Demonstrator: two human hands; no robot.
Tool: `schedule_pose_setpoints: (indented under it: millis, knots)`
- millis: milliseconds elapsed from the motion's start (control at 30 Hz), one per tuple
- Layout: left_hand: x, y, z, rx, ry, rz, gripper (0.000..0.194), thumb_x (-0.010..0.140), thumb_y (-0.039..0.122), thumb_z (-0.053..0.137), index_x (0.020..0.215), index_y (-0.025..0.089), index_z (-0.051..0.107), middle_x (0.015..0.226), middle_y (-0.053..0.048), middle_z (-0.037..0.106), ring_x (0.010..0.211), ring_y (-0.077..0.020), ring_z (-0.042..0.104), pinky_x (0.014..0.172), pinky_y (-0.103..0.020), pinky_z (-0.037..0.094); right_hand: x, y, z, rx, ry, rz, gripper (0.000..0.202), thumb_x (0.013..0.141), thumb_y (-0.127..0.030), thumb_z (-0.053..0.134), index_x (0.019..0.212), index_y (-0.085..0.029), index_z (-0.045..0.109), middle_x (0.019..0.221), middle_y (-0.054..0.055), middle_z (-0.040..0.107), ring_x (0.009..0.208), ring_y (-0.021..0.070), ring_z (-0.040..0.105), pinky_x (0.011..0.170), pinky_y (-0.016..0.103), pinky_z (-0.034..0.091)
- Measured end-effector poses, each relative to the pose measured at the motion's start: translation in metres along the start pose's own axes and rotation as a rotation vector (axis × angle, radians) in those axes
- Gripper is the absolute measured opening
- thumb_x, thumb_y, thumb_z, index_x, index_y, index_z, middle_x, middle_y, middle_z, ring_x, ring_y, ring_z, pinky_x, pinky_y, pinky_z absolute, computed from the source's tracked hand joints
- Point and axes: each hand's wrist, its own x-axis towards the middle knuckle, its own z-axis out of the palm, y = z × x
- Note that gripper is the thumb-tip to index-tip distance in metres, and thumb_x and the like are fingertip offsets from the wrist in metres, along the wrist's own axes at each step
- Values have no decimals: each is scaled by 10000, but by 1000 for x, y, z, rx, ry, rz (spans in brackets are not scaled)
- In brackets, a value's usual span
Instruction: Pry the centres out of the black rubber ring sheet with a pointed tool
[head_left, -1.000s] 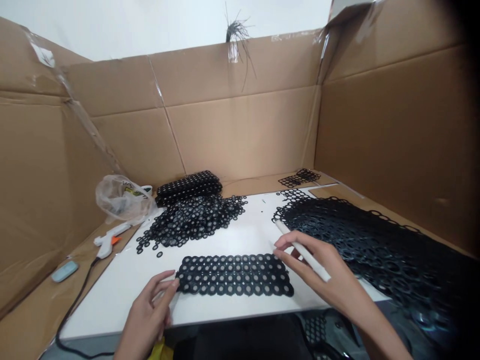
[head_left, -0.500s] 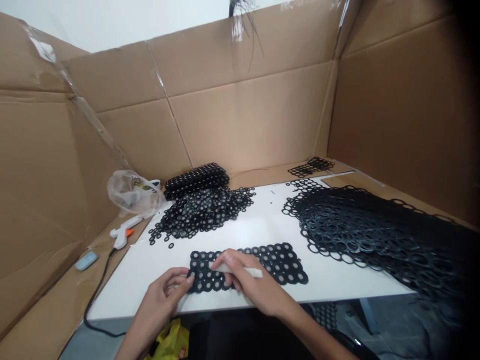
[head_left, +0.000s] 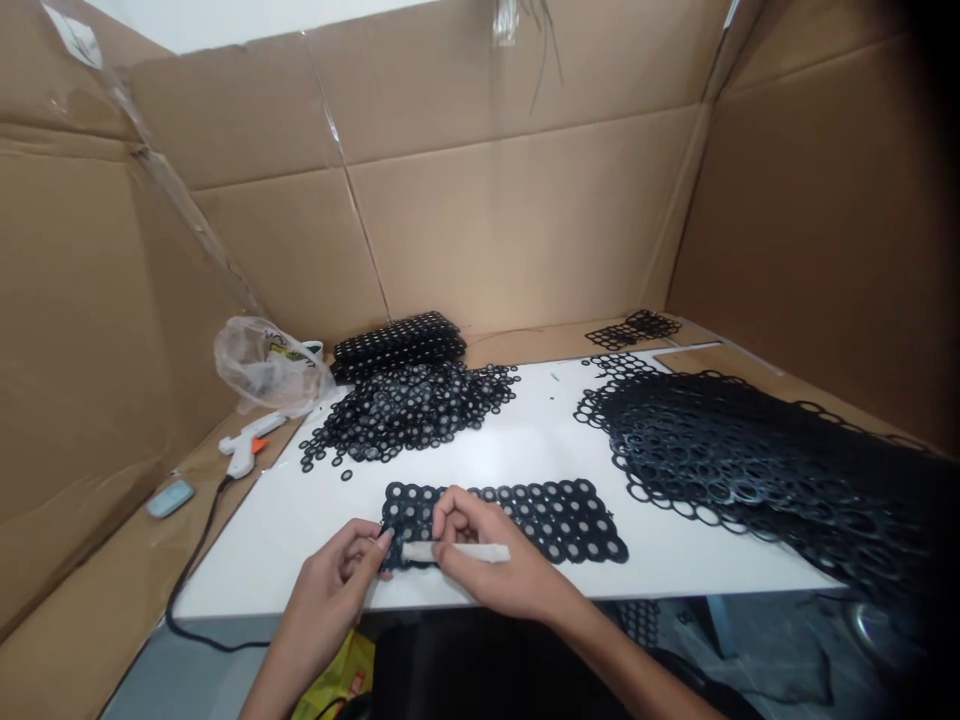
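Note:
A black panel of joined rings with pale grey centres (head_left: 559, 515) lies flat near the front of the white table. My left hand (head_left: 337, 575) has its thumb and fingers closed on the panel's left end. Held in my right hand (head_left: 499, 575) is a white pen-like stick (head_left: 484, 552), lying nearly level between thumb and curled fingers. Its left tip is over the panel's lower left part, close to my left fingertips. I cannot tell whether the tip touches the rings. My right hand hides the middle of the panel.
Loose black discs (head_left: 405, 415) are heaped behind the panel, before stacked black panels (head_left: 401, 340). Empty-ring black sheets (head_left: 712, 450) pile up at the right. On the left are a glue gun (head_left: 244, 450), a blue-grey block (head_left: 171, 498) and a plastic bag (head_left: 262, 370). Cardboard walls (head_left: 525, 230) surround the table.
My right hand has moved the white stick's tip left and down, nearer my left hand, and the stick lies flatter. My left hand stays at the panel's left end. The view has tilted slightly downward.

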Motion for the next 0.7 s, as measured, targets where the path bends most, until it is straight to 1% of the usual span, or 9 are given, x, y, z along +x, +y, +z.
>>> schedule_pose_setpoints:
  millis: [33, 133, 233, 400, 433, 500, 600, 667, 700]
  knots:
    - [-1, 0, 0, -3, 0, 4, 431, 940, 626, 733, 1020, 204, 708, 692, 36, 662, 587, -153, 626, 746, -281, 575, 0, 0, 0, -6, -7, 7, 159, 889, -95, 603, 979, -218, 559, 767, -59, 574, 677, 115, 524, 638, 222, 350]
    - [-1, 0, -1, 12, 19, 17, 440, 933, 637, 733, 1010, 204, 715, 734, 1, 707, 710, -205, 710, 675, -255, 532, 0, 2, 0, -18, -22, 18, 149, 913, -105, 590, 997, -223, 553, 789, -50, 603, 696, 123, 560, 648, 227, 361]
    - [0, -4, -1, 44, 28, 27, 441, 951, 632, 713, 1030, 198, 722, 759, -10, 723, 742, -209, 722, 643, -242, 491, 0, 2, 1, -26, -28, 8, 123, 943, -128, 584, 1011, -225, 549, 794, -50, 602, 691, 120, 555, 657, 232, 366]
    - [2, -15, 1, 10, 83, 30, 473, 928, 656, 722, 1011, 191, 716, 756, -21, 738, 744, -217, 735, 672, -251, 519, 3, 0, 5, -150, -71, -13, 71, 959, -202, 636, 1000, -226, 583, 746, -52, 573, 690, 133, 532, 654, 244, 363]
    - [3, -16, 1, -3, 91, 22, 483, 920, 664, 726, 1011, 190, 715, 752, -23, 739, 734, -219, 737, 670, -255, 527, 4, 1, 5, -123, -72, -6, 79, 959, -209, 637, 1007, -228, 578, 757, -50, 582, 699, 137, 541, 658, 245, 373]
    - [4, -18, 1, -21, 108, 12, 496, 906, 673, 736, 1008, 188, 713, 744, -22, 736, 715, -219, 738, 672, -261, 540, 5, 3, 4, 8, -48, 21, 95, 957, -205, 615, 1011, -235, 542, 772, -53, 583, 691, 136, 547, 646, 243, 385]
    - [5, -18, 1, -28, 131, 19, 512, 891, 685, 746, 989, 184, 709, 748, -24, 730, 705, -213, 736, 654, -256, 532, 5, 9, 0, 195, 26, 81, 102, 943, -168, 538, 982, -248, 487, 690, -86, 497, 588, 118, 448, 570, 233, 335]
    - [6, -17, 1, -32, 131, 17, 519, 884, 688, 751, 988, 181, 708, 737, -23, 725, 701, -212, 733, 628, -248, 519, 4, 12, -2, 231, 47, 99, 114, 931, -152, 514, 974, -251, 478, 649, -100, 445, 553, 117, 389, 543, 237, 301]
    - [6, -16, 1, -37, 126, 13, 521, 880, 688, 756, 986, 180, 707, 728, -23, 722, 696, -211, 731, 610, -242, 510, 3, 12, -3, 230, 42, 101, 119, 930, -150, 515, 980, -251, 478, 652, -100, 443, 556, 118, 386, 544, 239, 300]
